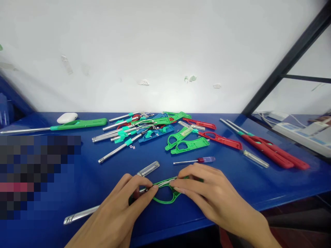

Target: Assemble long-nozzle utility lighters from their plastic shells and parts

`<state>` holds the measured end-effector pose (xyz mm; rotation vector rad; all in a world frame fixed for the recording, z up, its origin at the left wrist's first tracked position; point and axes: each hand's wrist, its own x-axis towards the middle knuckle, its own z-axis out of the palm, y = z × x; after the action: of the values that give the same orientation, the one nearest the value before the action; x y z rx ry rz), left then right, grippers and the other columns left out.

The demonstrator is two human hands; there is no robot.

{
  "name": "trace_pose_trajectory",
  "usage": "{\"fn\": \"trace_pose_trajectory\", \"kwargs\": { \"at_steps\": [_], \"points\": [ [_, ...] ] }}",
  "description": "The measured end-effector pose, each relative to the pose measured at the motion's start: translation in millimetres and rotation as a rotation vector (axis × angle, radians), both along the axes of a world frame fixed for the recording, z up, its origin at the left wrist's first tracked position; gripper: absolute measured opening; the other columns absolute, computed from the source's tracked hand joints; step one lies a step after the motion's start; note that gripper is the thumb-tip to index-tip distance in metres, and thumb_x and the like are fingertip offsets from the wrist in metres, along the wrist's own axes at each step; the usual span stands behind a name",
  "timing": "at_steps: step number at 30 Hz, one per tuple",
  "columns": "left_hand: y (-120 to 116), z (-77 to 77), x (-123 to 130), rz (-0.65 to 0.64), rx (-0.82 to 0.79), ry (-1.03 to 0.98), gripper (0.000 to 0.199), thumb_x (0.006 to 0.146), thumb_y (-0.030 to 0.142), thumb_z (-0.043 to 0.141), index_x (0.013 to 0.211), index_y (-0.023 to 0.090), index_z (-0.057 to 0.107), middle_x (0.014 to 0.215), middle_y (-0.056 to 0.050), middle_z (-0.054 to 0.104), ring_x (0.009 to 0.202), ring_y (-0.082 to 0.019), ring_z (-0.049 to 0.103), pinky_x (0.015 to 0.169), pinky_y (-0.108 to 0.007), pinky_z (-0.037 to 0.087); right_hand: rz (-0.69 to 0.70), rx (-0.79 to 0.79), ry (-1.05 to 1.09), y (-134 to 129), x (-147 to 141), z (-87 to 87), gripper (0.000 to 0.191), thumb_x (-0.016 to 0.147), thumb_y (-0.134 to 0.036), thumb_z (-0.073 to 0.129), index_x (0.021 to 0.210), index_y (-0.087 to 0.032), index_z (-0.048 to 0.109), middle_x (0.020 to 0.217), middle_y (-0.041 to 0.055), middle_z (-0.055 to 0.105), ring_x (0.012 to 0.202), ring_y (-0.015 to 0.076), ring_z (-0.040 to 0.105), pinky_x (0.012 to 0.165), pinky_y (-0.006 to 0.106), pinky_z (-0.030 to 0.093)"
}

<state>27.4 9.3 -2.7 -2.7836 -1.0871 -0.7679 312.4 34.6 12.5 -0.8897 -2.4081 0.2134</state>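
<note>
A green lighter casing half [165,202] with a trigger loop lies on the blue table between my hands. My left hand [124,203] pinches its left end, where the metal tube [81,215] runs out to the lower left. My right hand [214,191] is closed on the casing's right part, its fingertips at the thin white wires [165,183] along the top of the loop. My fingers hide much of the casing. Just behind my left hand lies a clear fuel tank [149,168]. Beyond my right hand rests a small screwdriver [206,159].
A pile of metal tubes [113,153], wires and casing halves lies at the back, with green halves [191,146] and a red half [224,140]. Whole lighters lie aside: green [88,123] left, red [271,151] right. A power strip [302,136] stands right. Pixelation covers the left.
</note>
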Motion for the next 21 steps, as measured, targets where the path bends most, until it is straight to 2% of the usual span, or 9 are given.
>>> {"fn": "trace_pose_trajectory", "kwargs": {
  "at_steps": [4, 7, 12, 21],
  "points": [
    [2.4, 5.4, 6.1, -0.005, 0.052, -0.052, 0.070, 0.082, -0.012, 0.039, 0.133, 0.024, 0.069, 0.113, -0.002, 0.072, 0.091, -0.013, 0.063, 0.086, -0.018, 0.058, 0.001, -0.036, 0.006, 0.2, -0.4, 0.1, 0.026, 0.114, -0.023, 0.053, 0.124, -0.028, 0.076, 0.113, 0.0028, 0.076, 0.100, 0.0192, 0.072, 0.085, 0.031, 0.052],
    [3.7, 9.4, 7.4, 0.001, 0.095, -0.068, 0.067, 0.081, -0.013, 0.038, 0.128, 0.023, 0.071, 0.110, -0.001, 0.073, 0.089, -0.012, 0.062, 0.087, -0.016, 0.057, 0.005, -0.070, 0.014, 0.3, -0.3, -0.3, 0.025, 0.113, -0.023, 0.054, 0.125, -0.028, 0.076, 0.114, 0.0024, 0.076, 0.099, 0.0187, 0.071, 0.086, 0.031, 0.052],
    [3.5, 10.2, 2.8, -0.010, 0.114, -0.035, 0.065, 0.084, -0.012, 0.040, 0.129, 0.022, 0.071, 0.111, -0.001, 0.075, 0.092, -0.013, 0.063, 0.092, -0.019, 0.057, 0.017, -0.076, 0.032, 0.3, 0.2, -1.1, 0.025, 0.113, -0.022, 0.055, 0.124, -0.026, 0.077, 0.114, 0.0027, 0.077, 0.098, 0.0185, 0.071, 0.086, 0.032, 0.052],
    [6.3, 6.0, 4.6, -0.002, 0.096, -0.049, 0.066, 0.084, -0.011, 0.041, 0.132, 0.024, 0.070, 0.113, 0.000, 0.078, 0.094, -0.015, 0.066, 0.093, -0.024, 0.060, 0.009, -0.143, 0.026, 0.0, -2.1, 2.3, 0.025, 0.112, -0.020, 0.055, 0.123, -0.025, 0.077, 0.115, 0.0037, 0.076, 0.101, 0.0196, 0.070, 0.090, 0.032, 0.054]
  ]
}}
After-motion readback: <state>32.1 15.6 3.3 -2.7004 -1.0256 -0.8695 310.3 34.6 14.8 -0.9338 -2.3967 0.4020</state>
